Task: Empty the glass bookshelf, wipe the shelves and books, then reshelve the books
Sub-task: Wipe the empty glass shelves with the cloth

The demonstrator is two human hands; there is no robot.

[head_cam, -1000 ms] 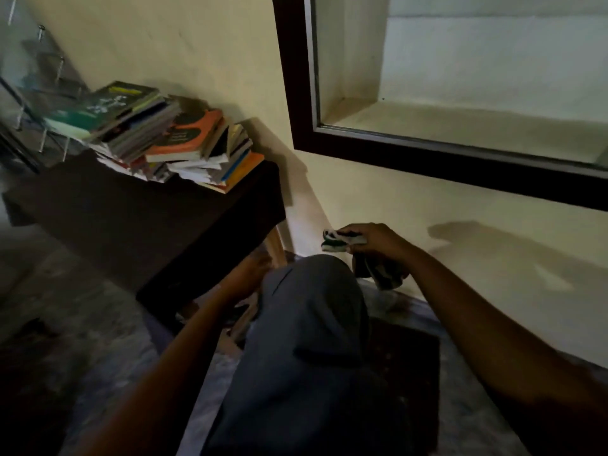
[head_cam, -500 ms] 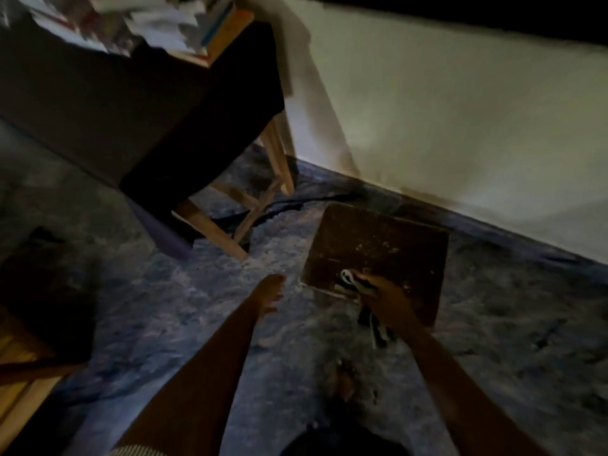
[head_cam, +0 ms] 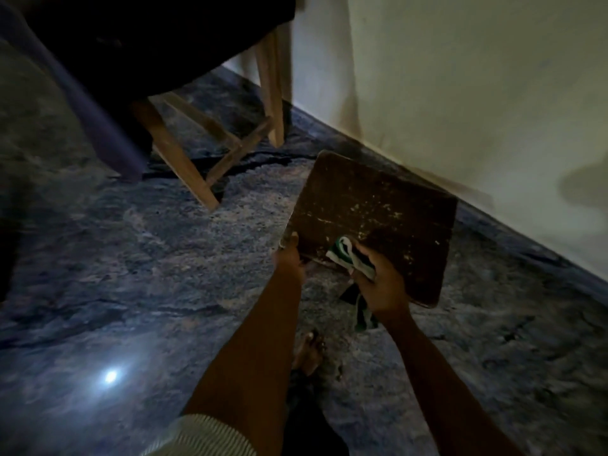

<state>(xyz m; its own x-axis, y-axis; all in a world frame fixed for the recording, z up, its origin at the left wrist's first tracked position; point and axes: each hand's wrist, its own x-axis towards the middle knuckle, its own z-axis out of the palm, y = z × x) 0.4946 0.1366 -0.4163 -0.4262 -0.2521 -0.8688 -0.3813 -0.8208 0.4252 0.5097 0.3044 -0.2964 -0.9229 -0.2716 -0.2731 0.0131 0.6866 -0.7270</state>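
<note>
A low brown stool (head_cam: pixel 378 205) with a square, white-speckled top stands on the floor beside the wall. My left hand (head_cam: pixel 289 256) grips its near left corner, thumb on top. My right hand (head_cam: pixel 383 283) holds a green and white cloth (head_cam: pixel 345 255) bunched against the stool's near edge, and the cloth's tail hangs down below my wrist. No books or glass shelves are in view.
A table draped in dark cloth (head_cam: pixel 148 44) fills the upper left, and its slanted wooden legs (head_cam: pixel 179 156) reach the floor left of the stool. A pale wall (head_cam: pixel 460 93) runs along the right. My bare foot (head_cam: pixel 309 352) stands on the mottled blue-grey floor (head_cam: pixel 131 274).
The view has dropped toward the floor and the book piles have left the frame. My left hand reached forward and took hold of the stool's corner. My right hand kept the cloth.
</note>
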